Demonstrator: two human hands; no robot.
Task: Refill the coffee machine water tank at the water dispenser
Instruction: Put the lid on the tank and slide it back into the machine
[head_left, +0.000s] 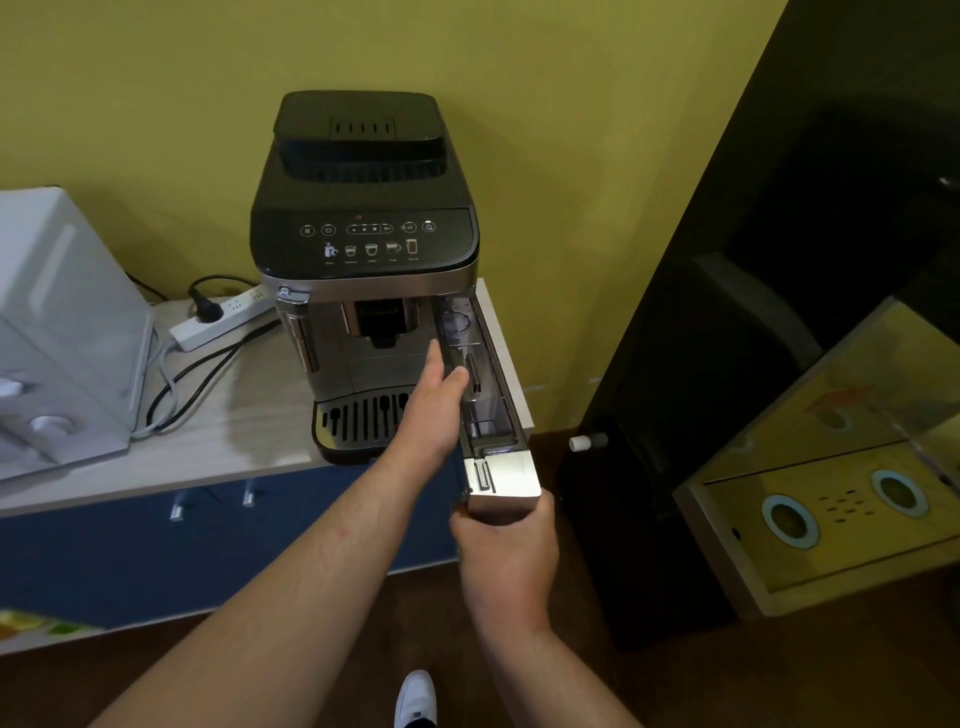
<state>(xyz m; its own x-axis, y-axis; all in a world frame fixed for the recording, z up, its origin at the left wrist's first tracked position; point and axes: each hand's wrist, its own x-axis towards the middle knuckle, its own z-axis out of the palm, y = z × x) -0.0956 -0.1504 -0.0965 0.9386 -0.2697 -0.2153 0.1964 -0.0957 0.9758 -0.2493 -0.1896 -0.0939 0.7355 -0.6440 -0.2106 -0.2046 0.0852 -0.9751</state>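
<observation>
White shoe (415, 696): nearest thing, toe pointing far, on the dark brown floor (675, 686).
Right hand (504, 551): fingers curled round the near end of the water tank from below, thumb up its left side. It grips the silver end panel.
Water tank (485, 400): long clear box with a silver front panel. It sticks out toward the near side from the slot at the right of the coffee machine. Far end is in the slot; near end is past the desk edge, over the floor. Water level: cannot tell.
Left hand (434, 410): on the tank's left wall, about midway along. Index finger lies straight along the outside and the thumb is hooked over the top rim, so the wall is pinched between them. Other fingers hidden.
Coffee machine (363, 234): black top, steel front, drip grille at the near side, icons on the control panel. Stands at the right end of the desk.
Desk (234, 431): pale wood-grain top, with blue cabinet doors (104, 561) and metal handles below.
Power strip (218, 322): white, left of the machine, with a black plug in it; cables trail near-left.
White appliance (57, 322): left end of the desk, partly out of view.
Tall black unit (701, 364): right of the desk, on the floor. Its glossy top panel has two ringed circles and reflects the yellow wall (130, 78).
</observation>
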